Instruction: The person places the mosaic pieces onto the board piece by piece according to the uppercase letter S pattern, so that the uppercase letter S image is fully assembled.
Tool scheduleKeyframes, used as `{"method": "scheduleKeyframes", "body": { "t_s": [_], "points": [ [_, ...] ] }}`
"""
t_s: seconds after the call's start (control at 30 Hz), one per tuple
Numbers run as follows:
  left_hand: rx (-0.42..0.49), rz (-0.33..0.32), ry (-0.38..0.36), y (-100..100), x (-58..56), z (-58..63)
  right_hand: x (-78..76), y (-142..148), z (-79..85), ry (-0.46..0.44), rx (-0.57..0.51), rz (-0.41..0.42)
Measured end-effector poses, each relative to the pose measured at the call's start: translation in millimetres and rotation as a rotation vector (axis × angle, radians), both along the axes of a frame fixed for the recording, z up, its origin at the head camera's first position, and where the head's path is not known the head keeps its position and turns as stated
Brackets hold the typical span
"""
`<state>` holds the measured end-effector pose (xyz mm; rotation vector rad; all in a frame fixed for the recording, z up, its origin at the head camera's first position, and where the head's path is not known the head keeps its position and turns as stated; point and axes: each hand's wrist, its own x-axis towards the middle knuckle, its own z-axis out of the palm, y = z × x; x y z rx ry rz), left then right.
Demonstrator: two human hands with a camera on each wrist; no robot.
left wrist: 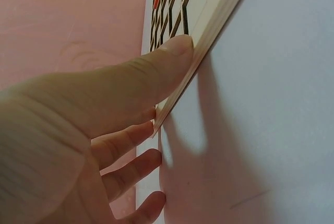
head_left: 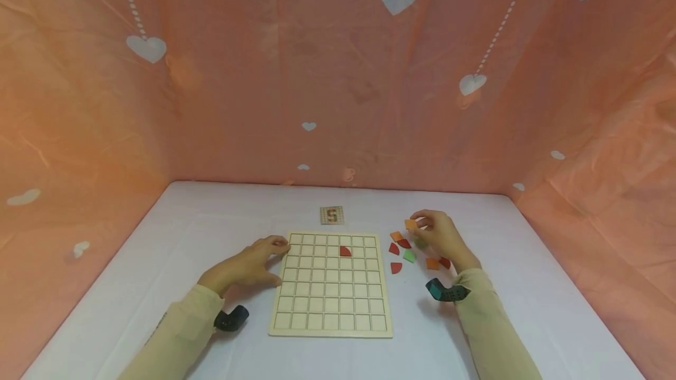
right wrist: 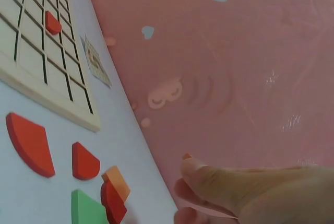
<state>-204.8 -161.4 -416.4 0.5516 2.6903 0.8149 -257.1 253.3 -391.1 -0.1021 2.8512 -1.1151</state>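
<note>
A wooden grid board (head_left: 317, 304) lies on the table with one red quarter-circle piece (head_left: 345, 251) in a cell of its second row from the far side. My left hand (head_left: 252, 264) rests against the board's left edge, thumb and fingers spread along it. In the left wrist view the thumb (left wrist: 175, 57) touches the rim. Right of the board, my right hand (head_left: 442, 236) pinches an orange square tile (head_left: 411, 224) between thumb and fingers above the loose pieces. Only a sliver of that tile shows past the fingertips in the right wrist view.
Beside the board's right edge lie several loose pieces, among them a red quarter-circle (head_left: 396, 267), a green tile (head_left: 409, 255) and an orange square (head_left: 432, 264). A small pattern card (head_left: 331, 215) lies behind the board. Pink cloth (head_left: 338, 75) hangs around the white table (head_left: 211, 210).
</note>
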Motion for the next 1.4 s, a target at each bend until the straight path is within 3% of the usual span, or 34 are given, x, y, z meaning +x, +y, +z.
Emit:
{"method": "scheduleKeyframes", "body": {
  "t_s": [0.23, 0.43, 0.8, 1.13, 1.4],
  "points": [
    [-0.005, 0.004, 0.001, -0.7, -0.6, -1.4, 0.3, -3.6, 3.4, 0.008, -0.035, 0.046],
    [-0.011, -0.017, 0.013, -1.4, -1.9, -2.1, 2.9, -10.1, 4.7, 0.08, -0.085, 0.133],
    [-0.011, -0.038, 0.015, -2.8, -1.8, -0.4, 8.1, -37.8, -2.3, 0.151, -0.071, 0.17],
    [-0.011, -0.055, 0.029, -0.3, -3.0, -2.7, 16.4, -61.6, -12.3, 0.112, -0.1, 0.235],
    [-0.025, -0.044, 0.044, -0.8, -2.8, -2.3, 17.7, -74.9, -13.8, 0.142, -0.126, 0.302]
  ]
}}
